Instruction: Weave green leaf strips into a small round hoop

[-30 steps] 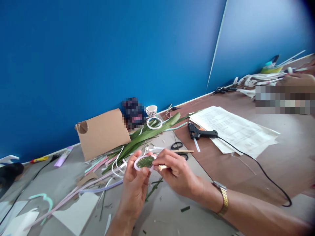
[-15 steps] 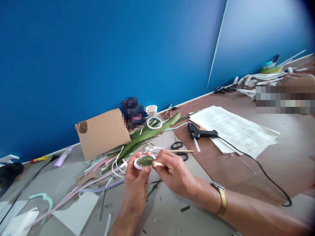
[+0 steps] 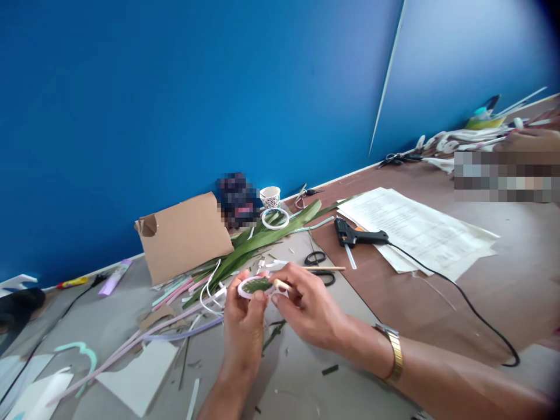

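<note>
My left hand (image 3: 245, 321) is closed on a small pale lilac ring (image 3: 242, 290) with woven green leaf strips (image 3: 257, 284) filling its middle. My right hand (image 3: 308, 300) is closed at the ring's right side, pinching a short cream-coloured stick (image 3: 282, 284); its far end is hidden by the fingers. Just behind that hand lie black-handled scissors (image 3: 324, 279) and a thin wooden stick (image 3: 328, 268). Long green leaves (image 3: 262, 245) stretch behind both hands, with a white ring (image 3: 275, 219) on them.
A black glue gun (image 3: 361, 236) lies by printed sheets (image 3: 420, 227), its cord curving right. A cardboard piece (image 3: 186, 239) leans against the blue wall beside a paper cup (image 3: 270, 197). Pastel strips (image 3: 126, 350) and white card (image 3: 140, 376) lie left. Another person's hand (image 3: 531, 141) is far right.
The lilac ring has tipped and looks flatter to me. My right fingers have shifted slightly, and the cream stick points more upward. Both hands keep their hold.
</note>
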The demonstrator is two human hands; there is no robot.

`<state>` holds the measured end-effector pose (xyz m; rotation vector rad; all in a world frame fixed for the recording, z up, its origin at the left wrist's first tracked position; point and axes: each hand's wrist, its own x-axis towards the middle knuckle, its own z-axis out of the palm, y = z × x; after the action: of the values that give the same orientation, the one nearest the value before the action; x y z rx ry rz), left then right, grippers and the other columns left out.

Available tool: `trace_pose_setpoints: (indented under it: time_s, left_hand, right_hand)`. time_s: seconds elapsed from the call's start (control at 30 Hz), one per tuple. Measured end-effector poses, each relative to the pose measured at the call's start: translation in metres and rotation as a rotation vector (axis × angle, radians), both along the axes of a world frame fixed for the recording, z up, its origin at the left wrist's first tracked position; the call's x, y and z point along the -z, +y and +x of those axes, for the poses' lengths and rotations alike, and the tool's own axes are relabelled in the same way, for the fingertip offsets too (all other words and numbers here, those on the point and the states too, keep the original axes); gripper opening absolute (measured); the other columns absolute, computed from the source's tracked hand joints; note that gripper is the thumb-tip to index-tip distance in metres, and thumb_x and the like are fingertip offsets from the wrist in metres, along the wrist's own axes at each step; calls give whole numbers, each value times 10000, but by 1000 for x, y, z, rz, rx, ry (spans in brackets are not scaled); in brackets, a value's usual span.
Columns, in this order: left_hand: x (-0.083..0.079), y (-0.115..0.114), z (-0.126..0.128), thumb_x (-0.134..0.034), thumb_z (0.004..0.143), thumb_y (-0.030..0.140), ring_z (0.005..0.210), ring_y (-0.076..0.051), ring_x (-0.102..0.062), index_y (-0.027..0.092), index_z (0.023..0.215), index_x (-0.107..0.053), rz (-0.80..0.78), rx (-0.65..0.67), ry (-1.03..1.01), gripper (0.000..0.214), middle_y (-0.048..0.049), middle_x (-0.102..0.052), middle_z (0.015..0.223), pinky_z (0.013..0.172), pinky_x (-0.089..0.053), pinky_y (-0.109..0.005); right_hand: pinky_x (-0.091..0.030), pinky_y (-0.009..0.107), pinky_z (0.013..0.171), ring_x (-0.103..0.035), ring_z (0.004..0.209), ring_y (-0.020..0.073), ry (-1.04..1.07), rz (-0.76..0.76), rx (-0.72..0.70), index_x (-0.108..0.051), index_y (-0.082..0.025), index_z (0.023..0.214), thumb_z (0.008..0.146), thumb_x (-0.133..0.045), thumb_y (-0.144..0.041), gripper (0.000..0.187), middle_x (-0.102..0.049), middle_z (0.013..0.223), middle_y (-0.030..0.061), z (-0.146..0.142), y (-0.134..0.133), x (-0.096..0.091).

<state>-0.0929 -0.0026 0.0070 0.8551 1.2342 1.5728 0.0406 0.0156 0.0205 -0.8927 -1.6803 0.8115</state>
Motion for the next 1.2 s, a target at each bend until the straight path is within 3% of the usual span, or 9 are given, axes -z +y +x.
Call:
trace_pose_setpoints:
  time_s: [0.07,0.17,0.43,0.67,0.97,1.07,1.2]
  left_hand:
    - [-5,1,0,-747,695,334,856,-208,-713,196,1092,-551,-4,-5,-162,464,-59,-741,937,854,-535,-367]
    - [-12,4,-5,-774,656,320,822,-222,-723,167,1003,-597,-38,56,-330,419,-86,-755,867,876,-534,-387]
    - [-12,9,-15,-728,730,293,876,-238,-714,106,863,-700,-172,170,-611,232,-143,-753,881,834,-571,-359]
    - [-4,4,-5,-702,776,254,755,-162,-698,108,852,-717,-158,273,-664,165,-86,-745,836,736,-591,-273]
    - [-6,0,0,-732,755,267,682,-127,-674,111,861,-709,-190,262,-625,190,-54,-727,800,672,-587,-236]
    - [-4,0,-1,-729,758,260,663,-125,-673,115,853,-705,-190,255,-631,176,-51,-726,771,661,-585,-234]
    - [-5,2,-6,-662,818,268,762,-170,-705,105,873,-703,-175,269,-658,177,-102,-745,835,739,-589,-283]
  right_hand:
    - [-404,234,595,-479,650,123,57,-80,45,-543,-187,963,868,-490,-208,111,-513,770,-2,2,0,-1]
    - [-426,259,694,-508,760,141,72,-31,104,-556,-189,995,930,-415,-252,167,-517,837,18,4,2,2]
    - [-445,260,667,-524,733,139,-36,109,72,-588,-185,1056,853,-510,-124,226,-517,864,34,1,7,15]
    - [-488,277,751,-574,836,151,-67,217,23,-611,-204,1022,842,-531,-102,222,-532,915,46,0,9,17]
    - [-448,250,604,-522,680,137,-132,426,67,-584,-189,818,785,-454,-17,218,-523,795,35,-3,10,17]
    - [-453,265,626,-525,698,145,-134,414,57,-587,-190,846,799,-455,-32,211,-531,801,37,-3,10,17]
    - [-457,268,625,-513,711,147,-81,252,15,-562,-182,1038,828,-523,-139,217,-526,861,39,2,8,13]
